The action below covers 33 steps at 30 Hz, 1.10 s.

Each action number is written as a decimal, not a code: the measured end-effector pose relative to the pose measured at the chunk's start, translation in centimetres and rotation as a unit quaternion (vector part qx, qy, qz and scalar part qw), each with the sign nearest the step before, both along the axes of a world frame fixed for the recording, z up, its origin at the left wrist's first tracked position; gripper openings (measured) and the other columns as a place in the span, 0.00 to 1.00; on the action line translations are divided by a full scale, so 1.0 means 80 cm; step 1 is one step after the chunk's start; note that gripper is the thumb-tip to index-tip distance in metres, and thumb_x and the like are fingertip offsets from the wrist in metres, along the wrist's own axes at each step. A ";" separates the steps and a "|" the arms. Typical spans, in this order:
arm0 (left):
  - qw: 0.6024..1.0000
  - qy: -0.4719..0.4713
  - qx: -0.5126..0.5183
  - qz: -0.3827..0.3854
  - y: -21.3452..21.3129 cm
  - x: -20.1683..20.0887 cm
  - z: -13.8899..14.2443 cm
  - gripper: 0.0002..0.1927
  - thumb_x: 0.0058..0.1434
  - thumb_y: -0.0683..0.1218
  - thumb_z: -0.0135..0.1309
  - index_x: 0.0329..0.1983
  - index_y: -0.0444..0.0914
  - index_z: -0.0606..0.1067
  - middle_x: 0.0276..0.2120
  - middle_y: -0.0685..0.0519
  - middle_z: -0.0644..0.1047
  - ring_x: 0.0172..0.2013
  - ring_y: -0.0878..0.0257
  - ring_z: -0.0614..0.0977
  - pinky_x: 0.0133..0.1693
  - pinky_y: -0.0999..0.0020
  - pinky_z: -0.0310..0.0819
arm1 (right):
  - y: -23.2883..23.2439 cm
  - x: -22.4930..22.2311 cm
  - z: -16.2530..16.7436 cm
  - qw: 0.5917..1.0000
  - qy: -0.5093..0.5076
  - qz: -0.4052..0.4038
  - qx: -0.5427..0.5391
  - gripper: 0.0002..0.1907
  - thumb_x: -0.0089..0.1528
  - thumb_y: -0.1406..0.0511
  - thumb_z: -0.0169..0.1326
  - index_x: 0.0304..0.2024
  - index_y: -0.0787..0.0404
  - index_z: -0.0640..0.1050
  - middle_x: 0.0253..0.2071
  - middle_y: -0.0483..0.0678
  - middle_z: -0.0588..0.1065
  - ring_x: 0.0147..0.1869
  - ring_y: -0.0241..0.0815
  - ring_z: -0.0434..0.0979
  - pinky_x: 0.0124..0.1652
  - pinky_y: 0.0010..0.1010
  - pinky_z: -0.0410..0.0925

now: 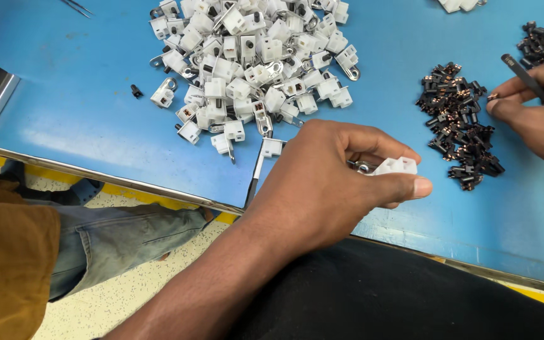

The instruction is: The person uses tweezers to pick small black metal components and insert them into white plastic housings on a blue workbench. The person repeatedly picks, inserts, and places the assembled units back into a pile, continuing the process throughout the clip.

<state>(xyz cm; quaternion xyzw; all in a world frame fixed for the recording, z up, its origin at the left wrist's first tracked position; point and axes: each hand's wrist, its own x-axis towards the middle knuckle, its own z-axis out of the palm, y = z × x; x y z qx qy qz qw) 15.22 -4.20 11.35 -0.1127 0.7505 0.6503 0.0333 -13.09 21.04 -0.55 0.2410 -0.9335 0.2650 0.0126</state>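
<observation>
We see glossy smooth blue table top, polished metal table edge, white matt plastic housings with shiny metal tabs, speckled floor

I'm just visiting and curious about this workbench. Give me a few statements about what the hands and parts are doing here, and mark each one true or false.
1. The left hand holds a white plastic part between thumb and fingers. True.
2. The right hand is empty. False: it grips dark tweezers, with the tips hidden by the fingers.
3. The pile of white parts lies on a blue table. True.
4. The small black parts are mixed into the white pile. False: they form a heap of their own, apart, beside the right hand.
5. One small black piece lies alone left of the white pile. True.
</observation>
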 end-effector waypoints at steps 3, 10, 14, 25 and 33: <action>0.999 0.012 -0.031 -0.005 0.004 -0.007 0.002 0.19 0.55 0.54 0.66 0.45 0.39 0.85 0.29 0.56 0.86 0.30 0.71 0.87 0.35 0.71 0.83 | -0.007 0.010 0.021 0.994 -0.052 0.020 -0.094 0.09 0.66 0.67 0.57 0.46 0.65 0.78 0.33 0.45 0.76 0.31 0.32 0.76 0.32 0.28 0.71; 0.998 0.059 -0.013 0.031 0.004 -0.025 0.014 0.17 0.55 0.53 0.66 0.42 0.38 0.85 0.31 0.56 0.86 0.30 0.71 0.88 0.33 0.72 0.84 | -0.062 0.155 0.136 0.965 -0.135 0.013 -0.225 0.09 0.69 0.65 0.50 0.52 0.57 0.72 0.30 0.37 0.70 0.16 0.27 0.58 0.12 0.21 0.54; 0.996 0.058 -0.050 0.051 -0.004 -0.031 0.021 0.14 0.55 0.52 0.65 0.39 0.38 0.85 0.27 0.55 0.86 0.28 0.71 0.86 0.33 0.72 0.82 | -0.090 0.222 0.153 0.988 -0.026 0.030 -0.151 0.10 0.68 0.65 0.54 0.50 0.62 0.75 0.31 0.42 0.73 0.30 0.26 0.73 0.32 0.19 0.67; 0.991 0.068 -0.103 0.057 -0.041 -0.030 0.016 0.11 0.53 0.51 0.68 0.35 0.41 0.86 0.28 0.57 0.86 0.28 0.72 0.84 0.35 0.73 0.79 | -0.156 0.252 0.198 0.986 0.005 0.118 -0.114 0.12 0.69 0.64 0.49 0.51 0.63 0.76 0.46 0.54 0.78 0.44 0.41 0.80 0.39 0.29 0.72; 0.992 0.101 -0.066 0.036 -0.046 -0.033 0.015 0.12 0.55 0.51 0.67 0.37 0.40 0.85 0.28 0.58 0.86 0.29 0.73 0.85 0.34 0.74 0.81 | -0.113 0.158 0.164 0.960 -0.096 0.178 -0.192 0.22 0.76 0.56 0.31 0.62 0.64 0.66 0.61 0.56 0.72 0.71 0.47 0.74 0.63 0.34 0.66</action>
